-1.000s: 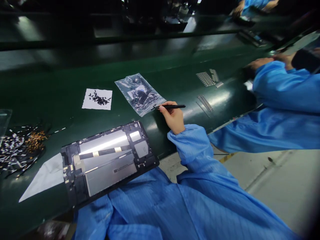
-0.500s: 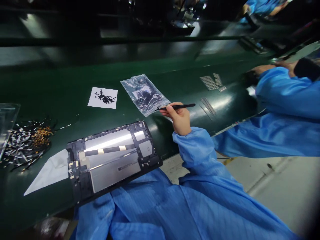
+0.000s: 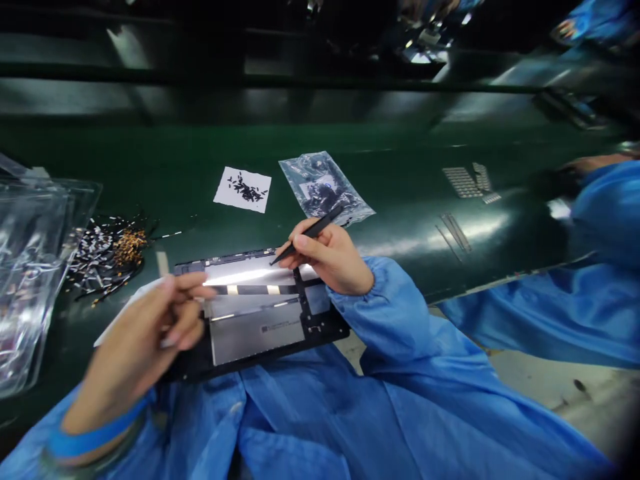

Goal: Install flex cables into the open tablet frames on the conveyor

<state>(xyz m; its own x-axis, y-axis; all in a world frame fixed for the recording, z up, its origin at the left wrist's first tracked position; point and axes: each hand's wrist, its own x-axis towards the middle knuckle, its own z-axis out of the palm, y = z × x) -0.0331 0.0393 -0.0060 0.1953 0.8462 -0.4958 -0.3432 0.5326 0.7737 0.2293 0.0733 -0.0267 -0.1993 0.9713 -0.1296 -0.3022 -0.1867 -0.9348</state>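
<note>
My right hand grips black tweezers, their tip pointing down and left over the upper edge of an opened tablet. The tablet lies tilted at the bench's front edge, its silver inner panel and black frame exposed. My left hand, smeared by motion, hovers over the tablet's left end with its fingers apart and partly bent. I make out nothing in them. A pale strip shows just beyond its knuckles; whether they touch, I cannot tell. Behind this hand, a white cloth is partly hidden.
Small black pieces lie on white paper, beside a clear plastic bag. At left are a pile of small parts and clear plastic trays. Metal strips and small sheets lie rightward, near another person's sleeve.
My right hand has moved from the plastic bag to above the tablet with the tweezers. My left hand has come into view at the tablet's left end. The view has shifted left.
</note>
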